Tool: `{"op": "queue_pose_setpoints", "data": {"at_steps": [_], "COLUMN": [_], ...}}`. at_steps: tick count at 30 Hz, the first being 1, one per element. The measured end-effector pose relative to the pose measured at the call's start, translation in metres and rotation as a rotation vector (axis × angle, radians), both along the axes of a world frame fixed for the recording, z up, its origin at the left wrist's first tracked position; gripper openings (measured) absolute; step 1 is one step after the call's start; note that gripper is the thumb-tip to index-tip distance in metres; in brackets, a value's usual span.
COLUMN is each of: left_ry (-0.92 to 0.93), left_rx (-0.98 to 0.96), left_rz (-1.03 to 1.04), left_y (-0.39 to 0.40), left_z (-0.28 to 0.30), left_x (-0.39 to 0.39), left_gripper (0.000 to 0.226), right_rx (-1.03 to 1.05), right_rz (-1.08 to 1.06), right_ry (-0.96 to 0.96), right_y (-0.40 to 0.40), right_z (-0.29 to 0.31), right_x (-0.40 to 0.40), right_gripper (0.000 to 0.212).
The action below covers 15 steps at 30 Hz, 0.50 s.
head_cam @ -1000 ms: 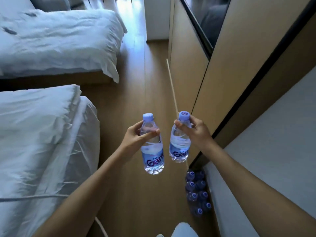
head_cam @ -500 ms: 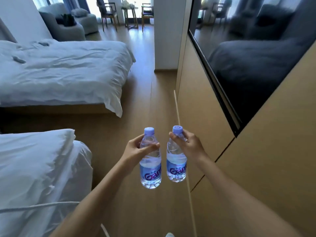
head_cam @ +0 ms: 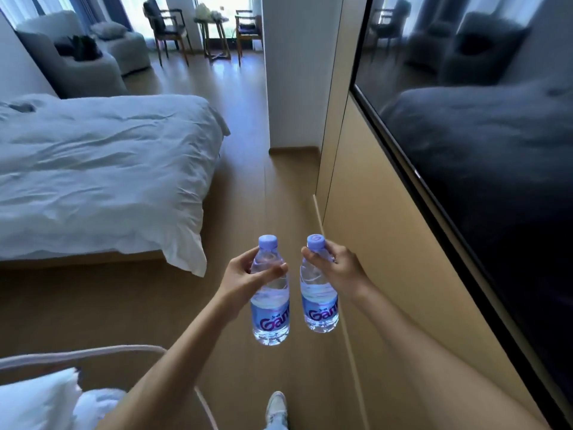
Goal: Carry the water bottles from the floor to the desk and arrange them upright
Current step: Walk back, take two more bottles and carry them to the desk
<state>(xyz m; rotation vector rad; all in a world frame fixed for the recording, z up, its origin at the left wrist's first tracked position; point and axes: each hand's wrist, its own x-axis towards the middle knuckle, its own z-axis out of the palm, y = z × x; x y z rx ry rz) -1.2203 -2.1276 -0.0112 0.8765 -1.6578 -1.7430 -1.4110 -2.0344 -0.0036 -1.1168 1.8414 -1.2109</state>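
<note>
Two bottles in the air above the wood floor (head_cam: 148, 305), neither set down. Left hand (head_cam: 240, 282) grips the left bottle (head_cam: 270, 293) at the upper body: thumb across the front, fingers curled round the far side, clamped on it. Right hand (head_cam: 339, 270) holds the right bottle (head_cam: 319, 290) higher up, at the neck just under the cap, thumb and fingers pinched round it. Both bottles upright, caps on, blue labels facing the camera, side by side with a small gap, not touching. Left bottle hangs slightly lower than the right one. Relative to the bottles: wall panel (head_cam: 387, 259) with a dark screen (head_cam: 480, 150) to the right, near the right hand; white bed (head_cam: 102, 178) to the left and further off; corner of a second bed (head_cam: 34, 401) at lower left; a shoe (head_cam: 276, 406) on the floor directly below. Chairs (head_cam: 166, 23) and a small table (head_cam: 215, 35) far ahead by the window. No desk in view.
</note>
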Motion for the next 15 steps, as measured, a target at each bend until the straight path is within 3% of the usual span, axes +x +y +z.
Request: {"op": "queue_pose_setpoints", "data": {"at_steps": [6,10,15], "left_ry": [0.005,-0.001,-0.006], "left_rx": [0.007,-0.045,-0.081], "left_rz": [-0.002,0.027,0.063], "left_y": [-0.159,-0.259,-0.395], "left_z": [0.011,0.003,-0.004], "left_x": [-0.054,-0.097,-0.167], "left_gripper": [0.033,0.033,0.032], "right_rx": [-0.018,-0.004,-0.007], "right_rz": [0.001,0.038,0.058], "right_ry": [-0.013,0.007,0.009], "right_y": [-0.155,-0.259,-0.405], "right_z": [0.014,0.006,-0.002], "right_x": [-0.057,-0.101,-0.168], "right_gripper": [0.037,0.024,0.026]}}
